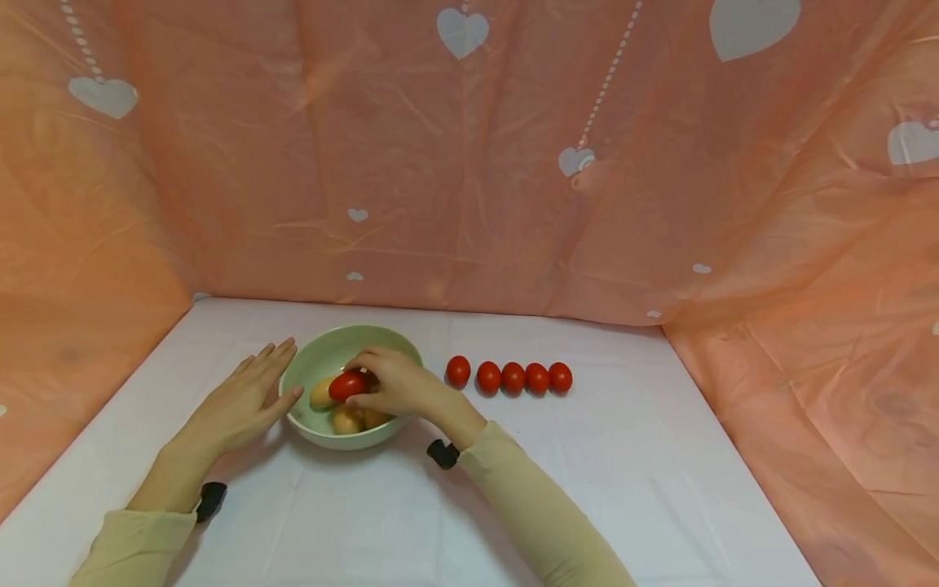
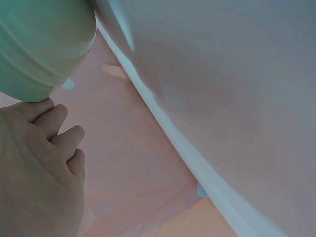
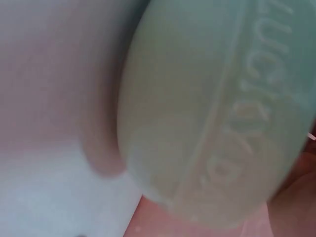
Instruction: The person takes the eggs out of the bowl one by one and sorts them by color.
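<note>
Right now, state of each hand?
Left hand: open, straight fingers resting against the green bowl.
Right hand: closed grip on a red tomato over the bowl.

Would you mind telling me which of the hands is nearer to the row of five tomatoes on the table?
The right hand. It is over the green bowl, pinching a red tomato, just left of the row of tomatoes. The left hand rests against the bowl's far side.

A: Any writing? Raised letters run along the outer wall of the green bowl [image 3: 212, 123], right wrist view.
B: Legible?
A: No. Blurred, too close. No word made out.
B: Elsewhere?
A: Nothing readable.
</note>
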`<state>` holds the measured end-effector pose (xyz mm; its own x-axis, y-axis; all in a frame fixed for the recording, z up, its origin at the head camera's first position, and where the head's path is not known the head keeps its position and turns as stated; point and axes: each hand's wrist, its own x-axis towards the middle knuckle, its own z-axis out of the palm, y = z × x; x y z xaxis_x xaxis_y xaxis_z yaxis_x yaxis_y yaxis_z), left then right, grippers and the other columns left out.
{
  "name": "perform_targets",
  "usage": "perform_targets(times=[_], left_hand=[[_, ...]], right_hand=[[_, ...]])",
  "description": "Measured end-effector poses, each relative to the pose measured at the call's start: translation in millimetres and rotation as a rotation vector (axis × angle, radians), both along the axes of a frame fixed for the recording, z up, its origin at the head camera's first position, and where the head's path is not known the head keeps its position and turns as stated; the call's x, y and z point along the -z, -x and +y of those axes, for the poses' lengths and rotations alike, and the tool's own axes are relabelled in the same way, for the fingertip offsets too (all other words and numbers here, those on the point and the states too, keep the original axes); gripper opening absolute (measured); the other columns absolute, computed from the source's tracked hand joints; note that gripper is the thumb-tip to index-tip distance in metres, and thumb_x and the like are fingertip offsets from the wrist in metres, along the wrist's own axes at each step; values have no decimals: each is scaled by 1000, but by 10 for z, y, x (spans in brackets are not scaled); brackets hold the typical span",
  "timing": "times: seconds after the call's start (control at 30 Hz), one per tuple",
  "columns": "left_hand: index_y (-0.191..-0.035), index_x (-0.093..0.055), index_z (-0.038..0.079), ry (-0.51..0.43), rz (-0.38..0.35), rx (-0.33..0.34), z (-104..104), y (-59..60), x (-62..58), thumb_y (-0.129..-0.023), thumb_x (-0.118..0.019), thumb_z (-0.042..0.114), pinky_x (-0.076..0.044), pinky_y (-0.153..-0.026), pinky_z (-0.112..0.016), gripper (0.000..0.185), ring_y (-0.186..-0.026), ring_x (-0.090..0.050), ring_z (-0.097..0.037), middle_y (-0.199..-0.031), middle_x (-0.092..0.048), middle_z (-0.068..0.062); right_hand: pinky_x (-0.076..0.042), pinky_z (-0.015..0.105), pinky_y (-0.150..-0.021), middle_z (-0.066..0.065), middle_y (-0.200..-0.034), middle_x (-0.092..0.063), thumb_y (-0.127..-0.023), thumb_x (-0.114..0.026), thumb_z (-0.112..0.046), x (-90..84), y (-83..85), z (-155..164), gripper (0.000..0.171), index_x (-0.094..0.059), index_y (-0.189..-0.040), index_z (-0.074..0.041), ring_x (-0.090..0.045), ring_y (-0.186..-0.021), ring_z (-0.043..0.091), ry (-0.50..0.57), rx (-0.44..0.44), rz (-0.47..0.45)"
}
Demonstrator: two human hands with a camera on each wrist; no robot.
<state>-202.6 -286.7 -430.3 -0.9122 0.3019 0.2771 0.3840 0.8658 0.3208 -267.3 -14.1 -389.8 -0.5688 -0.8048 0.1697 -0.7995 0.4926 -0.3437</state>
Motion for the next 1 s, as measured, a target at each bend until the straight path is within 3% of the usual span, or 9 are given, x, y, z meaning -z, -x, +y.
perform_targets(times=[0.3,0.5,0.77,1.0], left_hand=[[-158,-33,-8,-7,8,-4,7,-20,3,-106,-57,39,-20,-126,-60,73,-149,-30,-54,-162,-34,-31],[-159,-32,-8,0,10,4,10,-11,-10,-107,-56,38,-20,-125,-61,74,-149,-30,-54,-162,-33,-31],[-159,-31,-8,-1,21,6,-9,-3,-24,-107,-56,39,-18,-127,-58,75,-149,-29,-53,-163,-33,-31],[-158,-31,-9,-9,11,10,-5,9,-14,-107,-55,39,-18,-127,-59,74,-149,-29,-54,-162,-32,-32]], right_hand=[[-55,17,-92,8,-120,-63,-89,-82,-14,-38,-46,398,41,-64,-125,-4,-64,-105,18,364,56,-92],[-60,19,-86,13,-120,-62,-87,-83,-6,-37,-20,706,42,-66,-124,1,-68,-101,23,594,101,-15],[-64,31,-85,13,-119,-63,-87,-84,-7,-70,40,1145,42,-65,-124,0,-70,-102,31,744,246,0],[-64,42,-85,17,-118,-64,-87,-85,-6,-41,94,1578,46,-66,-127,3,-67,-102,32,801,414,-4]])
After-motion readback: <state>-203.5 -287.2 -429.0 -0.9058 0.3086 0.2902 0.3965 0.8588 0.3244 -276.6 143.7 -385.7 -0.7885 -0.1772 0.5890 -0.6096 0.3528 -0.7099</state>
